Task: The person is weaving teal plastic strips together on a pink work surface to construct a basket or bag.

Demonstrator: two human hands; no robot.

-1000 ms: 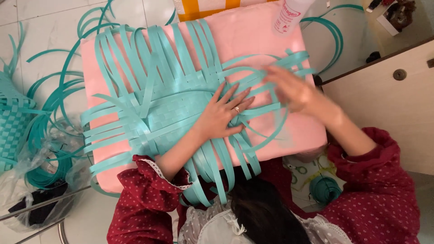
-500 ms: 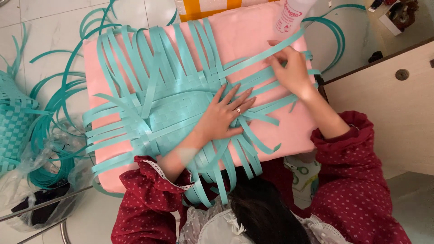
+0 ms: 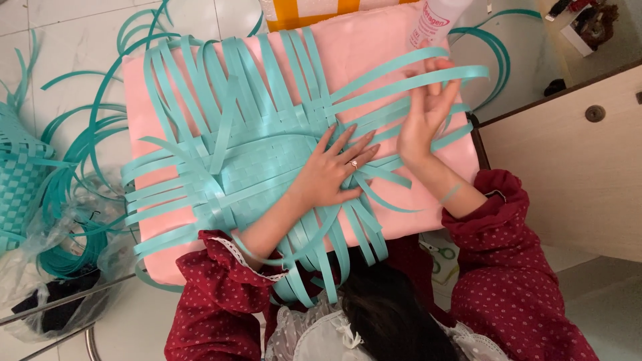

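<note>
Teal woven strips (image 3: 267, 160) under flat open left hand (image 3: 331, 170); right hand (image 3: 424, 113) open, fingering strips.

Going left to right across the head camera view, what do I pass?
Woven teal basket piece → clear plastic bag → woven teal strip mat on the pink board → left hand → right hand → wooden cabinet.

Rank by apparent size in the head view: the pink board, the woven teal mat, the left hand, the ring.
1. pink board
2. woven teal mat
3. left hand
4. ring
</note>
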